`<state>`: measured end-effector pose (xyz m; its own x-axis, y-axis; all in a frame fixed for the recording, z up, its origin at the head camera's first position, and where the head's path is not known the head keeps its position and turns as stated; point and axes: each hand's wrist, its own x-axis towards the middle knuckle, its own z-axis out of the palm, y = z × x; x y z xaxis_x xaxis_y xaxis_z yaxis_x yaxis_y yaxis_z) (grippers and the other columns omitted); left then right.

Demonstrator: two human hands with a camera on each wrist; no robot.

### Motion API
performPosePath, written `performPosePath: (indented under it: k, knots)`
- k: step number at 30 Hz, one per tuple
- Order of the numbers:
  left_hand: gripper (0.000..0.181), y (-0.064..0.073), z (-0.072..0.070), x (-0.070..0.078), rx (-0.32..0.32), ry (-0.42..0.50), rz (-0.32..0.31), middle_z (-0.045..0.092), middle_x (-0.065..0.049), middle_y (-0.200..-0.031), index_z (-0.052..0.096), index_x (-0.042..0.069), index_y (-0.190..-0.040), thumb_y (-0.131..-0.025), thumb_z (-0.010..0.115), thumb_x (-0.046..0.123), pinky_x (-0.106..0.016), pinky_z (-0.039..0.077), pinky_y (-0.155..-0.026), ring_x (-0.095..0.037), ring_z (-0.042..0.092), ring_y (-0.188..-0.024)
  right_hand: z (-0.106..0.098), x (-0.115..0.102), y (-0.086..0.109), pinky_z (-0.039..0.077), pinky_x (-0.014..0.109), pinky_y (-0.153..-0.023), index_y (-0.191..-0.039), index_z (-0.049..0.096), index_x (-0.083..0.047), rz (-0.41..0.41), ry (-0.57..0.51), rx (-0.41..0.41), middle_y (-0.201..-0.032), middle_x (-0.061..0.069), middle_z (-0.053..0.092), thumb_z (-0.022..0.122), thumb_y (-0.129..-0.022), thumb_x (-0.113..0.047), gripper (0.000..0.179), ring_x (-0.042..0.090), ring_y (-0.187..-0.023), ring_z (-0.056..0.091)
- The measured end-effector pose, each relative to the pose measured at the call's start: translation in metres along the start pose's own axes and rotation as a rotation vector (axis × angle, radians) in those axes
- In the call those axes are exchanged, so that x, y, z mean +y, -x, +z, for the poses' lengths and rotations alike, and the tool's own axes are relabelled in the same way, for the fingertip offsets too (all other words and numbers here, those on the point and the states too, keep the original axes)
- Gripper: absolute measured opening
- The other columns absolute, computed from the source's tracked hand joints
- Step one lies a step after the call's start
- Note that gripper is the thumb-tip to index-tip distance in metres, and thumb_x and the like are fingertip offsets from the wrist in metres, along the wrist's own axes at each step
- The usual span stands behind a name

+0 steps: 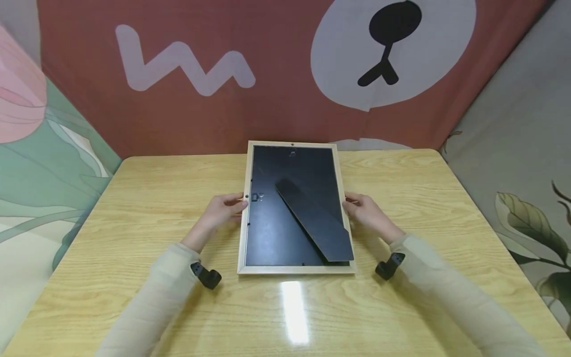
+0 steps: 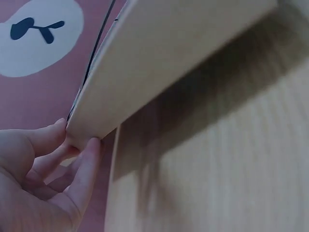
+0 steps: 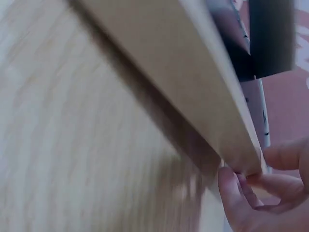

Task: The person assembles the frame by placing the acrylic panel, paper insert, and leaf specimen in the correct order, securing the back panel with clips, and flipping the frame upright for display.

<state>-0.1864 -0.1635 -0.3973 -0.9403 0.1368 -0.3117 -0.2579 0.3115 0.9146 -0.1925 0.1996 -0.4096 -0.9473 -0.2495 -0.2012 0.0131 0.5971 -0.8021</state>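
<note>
A picture frame (image 1: 294, 208) with a light wooden border shows its black back, tilted with the far end higher over the table. A black easel stand (image 1: 316, 223) slants across the back toward the lower right corner. My left hand (image 1: 223, 210) grips the frame's left side, thumb on the border and fingers underneath. On the opposite side my right hand (image 1: 368, 213) holds the edge the same way. In the left wrist view the wooden side (image 2: 140, 58) rises above the tabletop, fingertips at its edge. The right wrist view has the side (image 3: 178, 72) close over the table.
The light wood table (image 1: 142, 213) spreads around the frame, with a bright reflection in front. A red cloth backdrop (image 1: 281, 114) with a white bear muzzle stands along the far edge. Patterned cloths hang at left and right. Small black cameras (image 1: 207, 276) sit on both wrists.
</note>
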Motion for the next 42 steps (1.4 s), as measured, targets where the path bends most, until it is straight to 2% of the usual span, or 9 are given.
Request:
performPosePath:
  k: [2, 4, 9, 16, 20, 23, 27, 33, 42]
  knots:
    - [0.05, 0.001, -0.004, 0.004, 0.005, 0.005, 0.016, 0.051, -0.029, -0.134, 0.04, -0.002, -0.143, -0.098, 0.053, 0.015, -0.039, 0.055, -0.094, -0.025, 0.065, -0.105, -0.002, -0.002, 0.0, 0.052, 0.042, -0.096, -0.148, 0.025, 0.005, -0.006, -0.083, -0.025, -0.14, 0.033, 0.042, 0.039, -0.103, -0.018, 0.053, 0.041, -0.12, 0.053]
    - [0.052, 0.001, -0.007, 0.008, -0.003, 0.007, 0.031, 0.051, -0.029, -0.135, 0.037, -0.003, -0.144, -0.098, 0.053, 0.017, -0.041, 0.054, -0.095, -0.03, 0.063, -0.109, -0.004, -0.003, -0.001, 0.052, 0.038, -0.096, -0.15, 0.021, 0.0, -0.013, -0.157, -0.046, -0.142, 0.033, 0.04, 0.038, -0.104, -0.019, 0.054, 0.039, -0.12, 0.053]
    - [0.054, 0.0, -0.01, 0.019, 0.003, 0.003, 0.034, 0.051, -0.028, -0.133, 0.036, -0.002, -0.144, -0.098, 0.055, 0.019, -0.043, 0.053, -0.097, -0.03, 0.059, -0.113, -0.008, -0.007, -0.004, 0.055, 0.028, -0.087, -0.152, 0.021, -0.004, -0.034, -0.207, -0.031, -0.139, 0.029, 0.043, 0.041, -0.103, -0.017, 0.054, 0.03, -0.113, 0.056]
    - [0.054, -0.002, -0.014, 0.032, 0.016, 0.014, 0.039, 0.05, -0.025, -0.134, 0.037, -0.002, -0.143, -0.098, 0.055, 0.02, -0.042, 0.051, -0.1, -0.029, 0.055, -0.117, -0.017, -0.017, -0.006, 0.051, 0.042, -0.1, -0.15, 0.024, -0.002, -0.006, -0.233, 0.028, -0.135, 0.026, 0.045, 0.045, -0.102, -0.018, 0.055, 0.022, -0.111, 0.055]
    - [0.055, -0.001, -0.016, 0.039, 0.035, -0.001, 0.044, 0.051, -0.024, -0.134, 0.038, -0.003, -0.141, -0.097, 0.055, 0.025, -0.04, 0.052, -0.1, -0.03, 0.054, -0.119, -0.022, -0.026, -0.006, 0.053, 0.027, -0.095, -0.149, 0.027, -0.001, -0.004, -0.297, 0.049, -0.127, 0.02, 0.049, 0.044, -0.102, -0.021, 0.054, 0.003, -0.099, 0.056]
    - [0.054, -0.001, -0.017, 0.042, 0.063, -0.008, 0.053, 0.052, -0.023, -0.133, 0.04, -0.004, -0.139, -0.098, 0.053, 0.028, -0.04, 0.052, -0.099, -0.025, 0.056, -0.114, -0.025, -0.032, -0.007, 0.053, 0.018, -0.087, -0.147, 0.03, 0.0, -0.015, -0.316, 0.078, -0.12, 0.013, 0.051, 0.046, -0.101, -0.021, 0.053, -0.005, -0.092, 0.056]
    - [0.055, -0.003, -0.017, 0.046, 0.101, 0.0, 0.062, 0.052, -0.022, -0.132, 0.039, -0.004, -0.139, -0.099, 0.051, 0.032, -0.041, 0.052, -0.099, -0.02, 0.057, -0.107, -0.03, -0.04, -0.009, 0.054, 0.019, -0.087, -0.145, 0.033, -0.001, -0.037, -0.303, 0.114, -0.119, 0.01, 0.051, 0.046, -0.101, -0.02, 0.05, -0.005, -0.092, 0.055]
    - [0.062, -0.002, -0.017, 0.052, 0.118, 0.021, 0.072, 0.048, -0.021, -0.139, 0.031, 0.001, -0.146, -0.098, 0.051, 0.035, -0.046, 0.047, -0.105, -0.031, 0.051, -0.12, -0.034, -0.049, -0.009, 0.053, 0.014, -0.084, -0.144, 0.033, 0.001, -0.084, -0.311, 0.143, -0.13, 0.02, 0.047, 0.047, -0.101, -0.017, 0.049, -0.003, -0.095, 0.054]
    - [0.055, -0.003, -0.014, 0.059, 0.193, 0.044, 0.138, 0.048, -0.019, -0.137, 0.037, 0.006, -0.146, -0.099, 0.052, 0.031, -0.047, 0.047, -0.105, -0.03, 0.049, -0.125, -0.036, -0.054, -0.007, 0.051, 0.008, -0.084, -0.146, 0.031, 0.002, -0.111, -0.347, 0.186, -0.118, 0.002, 0.045, 0.047, -0.101, -0.023, 0.054, -0.001, -0.101, 0.051]
